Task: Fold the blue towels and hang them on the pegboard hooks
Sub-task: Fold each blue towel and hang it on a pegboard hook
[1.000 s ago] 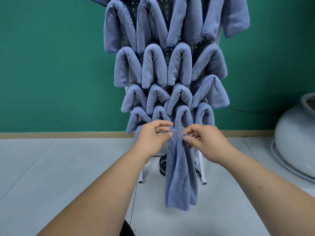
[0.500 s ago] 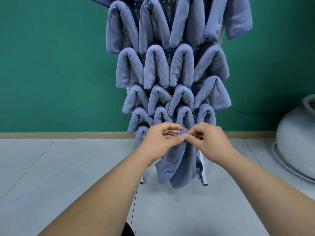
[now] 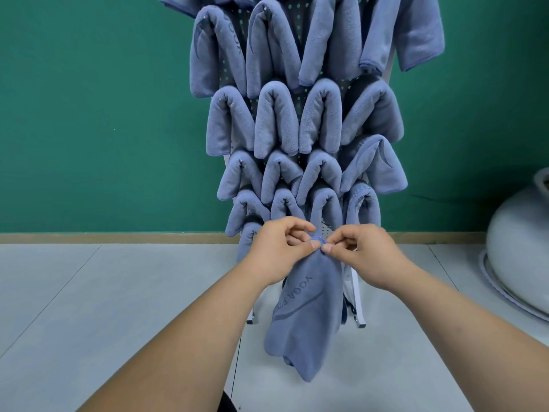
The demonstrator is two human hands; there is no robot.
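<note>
A folded blue towel [image 3: 309, 316] hangs from my two hands in front of the lower part of the pegboard [image 3: 326, 233]. My left hand [image 3: 279, 251] and my right hand [image 3: 362, 254] pinch its top edge, thumbs almost touching. The towel droops down and to the left, with raised lettering on its front. Several folded blue towels [image 3: 276, 120] hang in rows on the pegboard hooks above my hands and cover most of the board.
The pegboard stands on white legs [image 3: 358, 301] on a pale tiled floor, against a green wall [image 3: 89, 114]. A large pale round pot [image 3: 523, 251] sits on the floor at the right edge.
The towel hung long and straight from my hands, which were apart. They came together, folding it shorter; it now droops a little lower.
</note>
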